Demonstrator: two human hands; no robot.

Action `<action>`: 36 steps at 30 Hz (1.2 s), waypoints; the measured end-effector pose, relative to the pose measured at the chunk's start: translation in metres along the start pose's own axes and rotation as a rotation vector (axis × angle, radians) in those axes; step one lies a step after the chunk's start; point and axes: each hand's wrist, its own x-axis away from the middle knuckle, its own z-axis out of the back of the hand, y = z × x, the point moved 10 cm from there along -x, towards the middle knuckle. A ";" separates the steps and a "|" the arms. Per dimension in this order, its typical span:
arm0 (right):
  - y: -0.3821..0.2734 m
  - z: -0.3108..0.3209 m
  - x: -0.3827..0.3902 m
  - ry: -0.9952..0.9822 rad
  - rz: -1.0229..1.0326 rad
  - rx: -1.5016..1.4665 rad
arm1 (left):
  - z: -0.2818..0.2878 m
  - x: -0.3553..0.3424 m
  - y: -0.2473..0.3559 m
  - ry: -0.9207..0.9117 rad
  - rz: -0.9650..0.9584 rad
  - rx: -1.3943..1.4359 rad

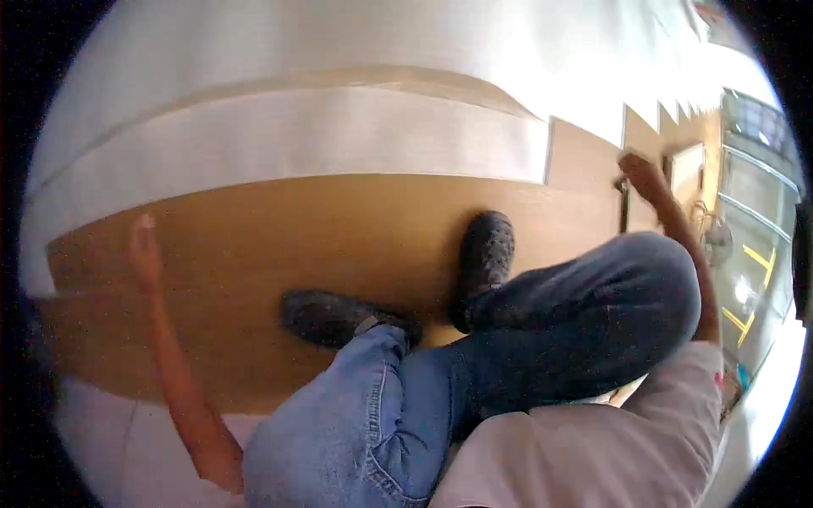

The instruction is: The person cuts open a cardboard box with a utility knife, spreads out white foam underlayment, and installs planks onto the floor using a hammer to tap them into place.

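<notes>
My left hand hangs over a wood-coloured board at the left, its fingers blurred but loosely extended, with nothing visible in them. At the right, my right hand has its fingers curled beside a dark upright object; what they hold is too blurred to make out. My two dark shoes rest on the board below my bent, jeans-clad legs. Just beyond the board runs a long pale strip along a white surface.
A row of stepped wood-coloured boards recedes to the right, with a white framed piece on it. A standing fan is behind my right arm. Farther right is a pale floor with yellow marking lines.
</notes>
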 end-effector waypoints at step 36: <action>0.293 -0.302 0.131 0.484 -1.007 -0.388 | 0.131 0.153 0.131 -0.756 0.537 0.098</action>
